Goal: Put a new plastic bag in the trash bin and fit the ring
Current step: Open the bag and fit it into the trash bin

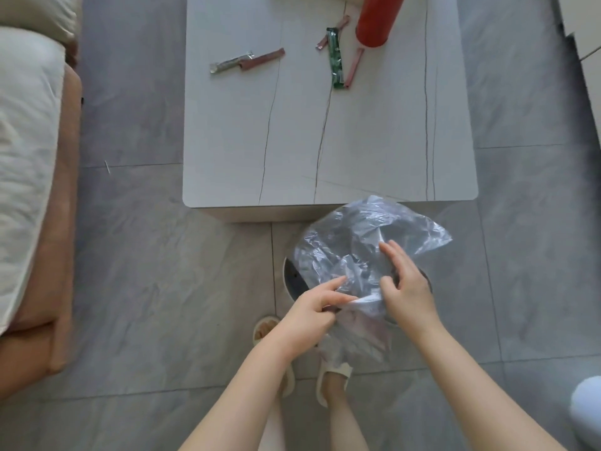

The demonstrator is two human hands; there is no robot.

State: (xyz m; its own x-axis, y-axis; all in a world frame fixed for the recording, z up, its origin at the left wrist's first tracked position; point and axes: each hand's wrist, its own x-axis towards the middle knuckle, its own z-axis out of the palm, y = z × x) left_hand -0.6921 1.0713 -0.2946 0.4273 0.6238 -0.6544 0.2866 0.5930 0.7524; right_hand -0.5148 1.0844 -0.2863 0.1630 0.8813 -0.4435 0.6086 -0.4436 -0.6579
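A clear, crumpled plastic bag point(364, 236) is held above a round white trash bin point(290, 275) that stands on the floor just in front of the table. The bag hides most of the bin; only its left rim and a sliver on the right show. My left hand point(312, 312) pinches the bag's lower edge between thumb and fingers. My right hand point(405, 286) grips the bag from the right, its fingers spread over the plastic. I cannot make out a separate ring.
A low white table point(374, 151) stands right behind the bin, with several snack wrappers point(336, 56) and a red cylinder point(377, 17) on it. A sofa point(35, 190) lines the left side. My slippered feet point(328, 362) are below the bin on grey floor tiles.
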